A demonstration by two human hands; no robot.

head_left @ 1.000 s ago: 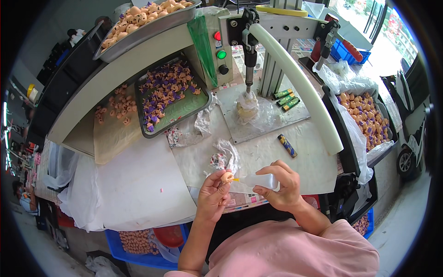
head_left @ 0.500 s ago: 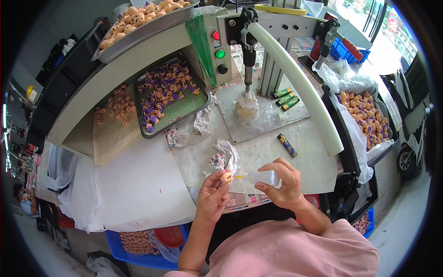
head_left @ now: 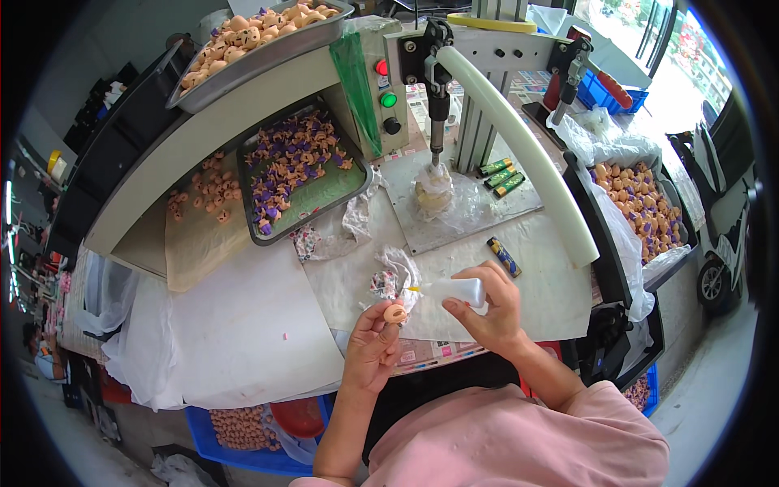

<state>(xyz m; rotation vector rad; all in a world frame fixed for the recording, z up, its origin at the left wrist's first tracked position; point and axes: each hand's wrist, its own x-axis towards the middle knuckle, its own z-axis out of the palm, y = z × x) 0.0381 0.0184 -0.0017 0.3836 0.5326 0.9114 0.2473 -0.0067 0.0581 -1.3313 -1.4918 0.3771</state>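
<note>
My left hand (head_left: 372, 345) pinches a small round peach-coloured toy piece (head_left: 395, 313) between thumb and fingertips, just above the table's front edge. My right hand (head_left: 488, 311) grips a small white squeeze bottle (head_left: 456, 291) laid sideways, its yellow nozzle pointing left at the piece. Right behind the piece lies a crumpled clear plastic bag (head_left: 390, 277) with small coloured parts in it.
A dark tray (head_left: 302, 174) of purple and peach pieces sits at back left, loose peach pieces (head_left: 203, 191) beside it. A press machine (head_left: 436, 77) with red and green buttons stands behind, a white tube (head_left: 519, 150) curving right. Small batteries (head_left: 503, 256) lie on the table. A bin of peach pieces (head_left: 641, 203) is at right.
My left hand has lifted slightly and brought the peach piece closer to the bottle's nozzle. My right hand with the bottle has stayed almost still.
</note>
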